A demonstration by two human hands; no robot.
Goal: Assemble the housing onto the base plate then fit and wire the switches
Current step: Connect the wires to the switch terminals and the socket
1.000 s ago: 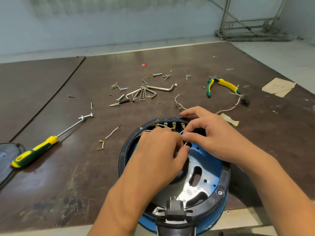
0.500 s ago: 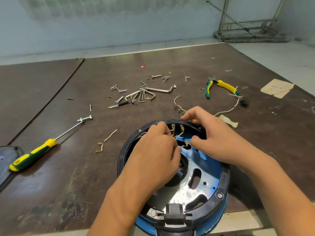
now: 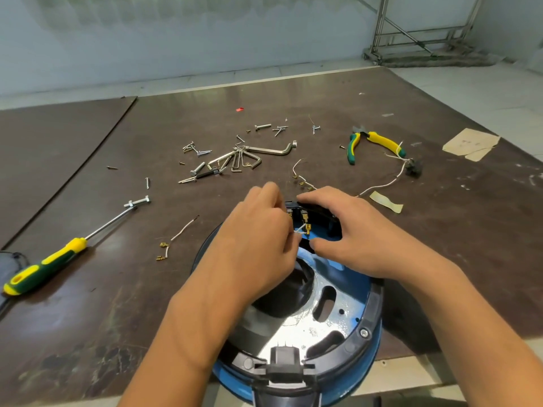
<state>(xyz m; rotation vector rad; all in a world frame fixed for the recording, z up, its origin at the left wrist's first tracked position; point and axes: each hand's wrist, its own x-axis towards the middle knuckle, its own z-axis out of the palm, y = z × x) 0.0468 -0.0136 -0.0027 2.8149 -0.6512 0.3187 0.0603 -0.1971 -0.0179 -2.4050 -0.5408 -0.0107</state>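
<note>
The left hand (image 3: 255,245) hides the far-left rim of the housing (image 3: 367,327), most of the switches (image 3: 302,214), and its own fingertips on the white wire (image 3: 299,230). The picture's bottom edge crops the housing, and its left edge crops a dark object (image 3: 8,265).

No legible text anywhere, apparently.

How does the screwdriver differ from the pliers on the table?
The screwdriver has one handle and a long straight metal shaft; the pliers have two handles, spread apart. The screwdriver lies on the left of the table, the pliers at the far right. A white wire crosses the pliers' yellow handle; none crosses the screwdriver. Both have green and yellow grips.
</note>
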